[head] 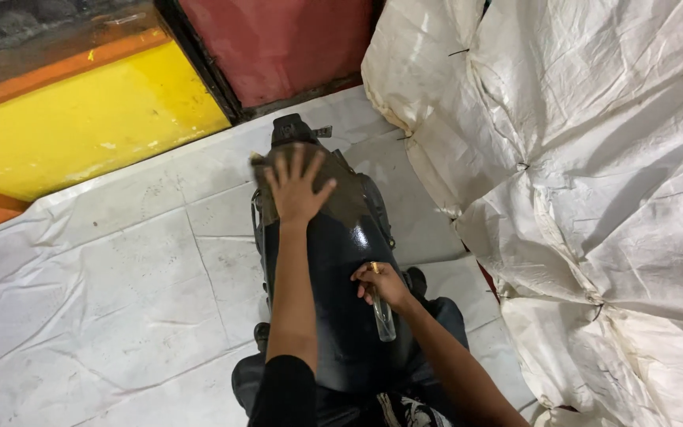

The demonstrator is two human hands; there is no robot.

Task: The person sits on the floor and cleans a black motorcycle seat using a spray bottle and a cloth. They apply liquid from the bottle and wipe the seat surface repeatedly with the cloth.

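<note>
A glossy dark motorcycle fuel tank [341,261] lies lengthwise in front of me on white sheeting. My left hand [296,188] is spread flat, pressing a brownish cloth or sanding sheet [349,202] onto the tank's far end. My right hand [381,285] rests on the tank's right side and grips a small clear bottle [383,316] that points down toward me. The tank's wet-looking surface shines between my two hands.
White woven sheeting [104,277] covers the floor. Stitched white sacking [594,182] hangs bunched along the right side. A yellow and orange painted surface [81,119] and a red wall panel [278,43] lie beyond the tank.
</note>
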